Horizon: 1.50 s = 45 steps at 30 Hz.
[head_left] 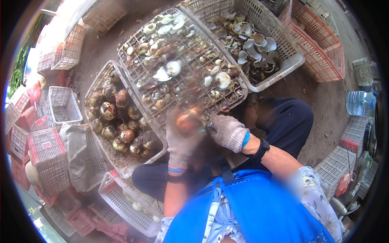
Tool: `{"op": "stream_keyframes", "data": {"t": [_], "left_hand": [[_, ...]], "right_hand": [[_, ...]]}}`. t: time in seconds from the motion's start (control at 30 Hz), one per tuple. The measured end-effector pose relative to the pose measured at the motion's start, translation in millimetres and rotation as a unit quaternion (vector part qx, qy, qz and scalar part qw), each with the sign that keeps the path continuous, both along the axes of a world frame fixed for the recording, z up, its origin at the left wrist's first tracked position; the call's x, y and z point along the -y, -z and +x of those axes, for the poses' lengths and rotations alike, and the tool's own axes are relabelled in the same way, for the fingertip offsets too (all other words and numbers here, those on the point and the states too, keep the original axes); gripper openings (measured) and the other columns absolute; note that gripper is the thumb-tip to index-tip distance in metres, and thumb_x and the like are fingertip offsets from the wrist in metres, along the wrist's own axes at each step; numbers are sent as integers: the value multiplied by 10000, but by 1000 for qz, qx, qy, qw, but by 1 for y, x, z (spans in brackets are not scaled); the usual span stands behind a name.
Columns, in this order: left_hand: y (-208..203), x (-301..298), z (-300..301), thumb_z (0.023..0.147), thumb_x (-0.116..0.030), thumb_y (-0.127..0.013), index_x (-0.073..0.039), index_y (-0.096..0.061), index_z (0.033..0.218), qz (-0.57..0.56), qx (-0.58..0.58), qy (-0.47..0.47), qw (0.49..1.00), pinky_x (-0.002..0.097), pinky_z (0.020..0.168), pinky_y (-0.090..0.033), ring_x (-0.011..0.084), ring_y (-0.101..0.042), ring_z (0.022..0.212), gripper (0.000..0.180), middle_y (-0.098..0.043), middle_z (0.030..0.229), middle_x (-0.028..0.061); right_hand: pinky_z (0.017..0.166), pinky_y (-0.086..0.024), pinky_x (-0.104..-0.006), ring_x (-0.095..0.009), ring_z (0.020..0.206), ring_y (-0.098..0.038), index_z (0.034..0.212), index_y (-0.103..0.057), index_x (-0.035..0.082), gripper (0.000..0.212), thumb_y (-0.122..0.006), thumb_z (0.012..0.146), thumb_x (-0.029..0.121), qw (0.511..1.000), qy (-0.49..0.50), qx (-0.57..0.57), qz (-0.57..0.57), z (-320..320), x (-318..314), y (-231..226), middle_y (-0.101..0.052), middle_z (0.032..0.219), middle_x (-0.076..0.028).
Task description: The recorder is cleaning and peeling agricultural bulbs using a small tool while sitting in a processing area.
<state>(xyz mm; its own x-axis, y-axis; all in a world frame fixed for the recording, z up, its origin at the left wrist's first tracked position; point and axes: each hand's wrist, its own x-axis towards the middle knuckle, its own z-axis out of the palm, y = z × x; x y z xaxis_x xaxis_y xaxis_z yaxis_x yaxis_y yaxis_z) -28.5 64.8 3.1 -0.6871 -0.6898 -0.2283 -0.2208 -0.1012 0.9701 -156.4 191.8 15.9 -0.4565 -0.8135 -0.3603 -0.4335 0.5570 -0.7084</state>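
My gloved left hand [178, 141] is wrapped round a brownish-orange round bulb [189, 122], blurred by motion. Close beside it, my gloved right hand [229, 133] is closed, its fingertips near the bulb. A small dark part shows at those fingertips, too unclear to name. Both hands are just over the near edge of a plastic lattice tray [124, 64] strewn with pale scales, small white pieces and brown debris. Left of it, a crate [158, 137] holds several brown-skinned bulbs [108, 110]. Beyond the tray on the right, another crate [298, 60] contains loose curved white scales [253, 49].
Stacked plastic crates [48, 156] and a grey sack [76, 156] are at the left. A red crate [316, 50] stands at the far right. A clear water bottle [360, 103] is at the right edge. Near my left leg, a white crate [117, 198] holds a few pale bulbs.
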Motion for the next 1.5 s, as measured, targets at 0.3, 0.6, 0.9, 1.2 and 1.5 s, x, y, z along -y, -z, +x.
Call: {"op": "stream_keyframes", "data": {"t": [0.3, 0.6, 0.9, 1.2, 1.5], "left_hand": [[12, 2, 0, 604, -134, -926, -33, -478, 1365, -341, 79, 39, 936, 389, 1001, -515, 261, -615, 1142, 889, -593, 1252, 155], [13, 9, -1, 624, -117, -927, -47, -505, 1354, -250, 62, -9, 966, 383, 963, -534, 237, -629, 1103, 847, -608, 1238, 129], [5, 8, 11, 916, -312, -738, -51, -405, 1506, -49, 4, -213, 976, 399, 1045, -457, 263, -545, 1242, 726, -548, 1368, 140], [-15, 38, 30, 616, -178, -903, -50, -366, 1482, -409, 168, 118, 889, 460, 1061, -460, 422, -479, 1318, 1027, -478, 1393, 251], [-35, 36, -7, 658, -241, -870, 7, -512, 1253, -118, 154, -6, 981, 397, 946, -526, 271, -594, 1146, 737, -580, 1215, 174]], "right_hand": [[819, -530, -510, -455, 930, -667, 1004, -634, -30, 219, -585, 858, 126, 999, -28, 28, 28, -6, -7, 0, -686, 911, -279], [788, -540, -533, -464, 927, -667, 995, -633, -11, 231, -612, 871, 183, 997, 29, 23, 75, 6, -18, 38, -685, 900, -285], [800, -528, -523, -455, 899, -661, 985, -632, 11, 250, -650, 887, 240, 983, 178, -54, -9, 3, -36, 43, -690, 912, -256], [853, -517, -516, -462, 994, -644, 1225, -573, 38, 456, -694, 881, 313, 994, 99, 5, -40, -5, 5, 13, -676, 1035, -282], [810, -533, -451, -365, 904, -688, 1157, -606, 42, 344, -675, 919, 280, 993, 44, 44, -100, -5, 18, -5, -703, 923, -198]]}}
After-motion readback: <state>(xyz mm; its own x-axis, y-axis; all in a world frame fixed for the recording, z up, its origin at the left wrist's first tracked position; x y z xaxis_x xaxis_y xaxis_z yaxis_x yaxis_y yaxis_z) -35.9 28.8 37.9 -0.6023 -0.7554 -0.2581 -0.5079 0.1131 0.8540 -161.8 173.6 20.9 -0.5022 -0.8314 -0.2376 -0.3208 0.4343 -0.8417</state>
